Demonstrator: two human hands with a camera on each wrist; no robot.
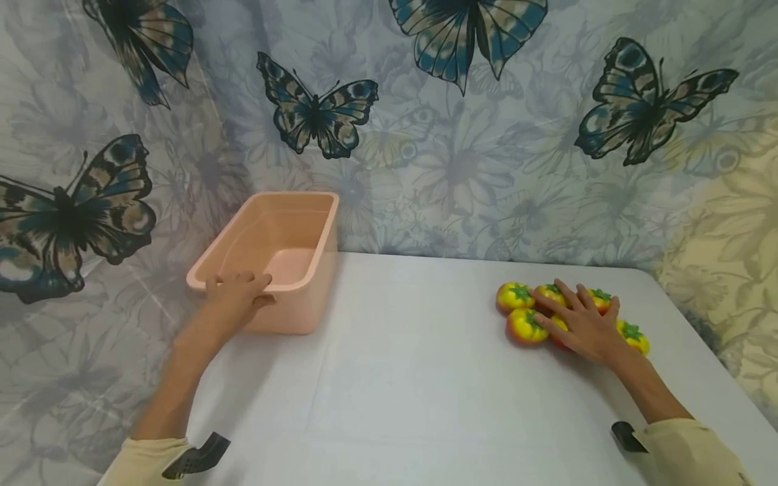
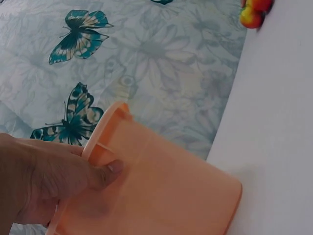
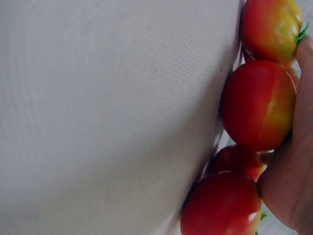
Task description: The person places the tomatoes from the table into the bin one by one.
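On the left of the head view, my left hand [image 1: 236, 300] grips the near rim of a peach plastic tub [image 1: 294, 312]. In the left wrist view the thumb presses the tub's outer wall [image 2: 166, 181], and the other fingers go over the rim, partly hidden. On the right, my right hand [image 1: 586, 329] rests with spread fingers over a cluster of red-and-yellow tomatoes [image 1: 526, 327] with green leafy tops. One tomato [image 1: 633, 336] sits at the wrist side of this hand. From the right wrist, a red tomato [image 3: 259, 105] shows against the palm; others are partly hidden.
Both the tub and the tomatoes stand on a white table [image 1: 419, 378]. Behind and to the left hangs a butterfly-and-flower patterned cloth [image 1: 462, 169], close to the tub's far side. The table's right edge runs beyond the tomatoes.
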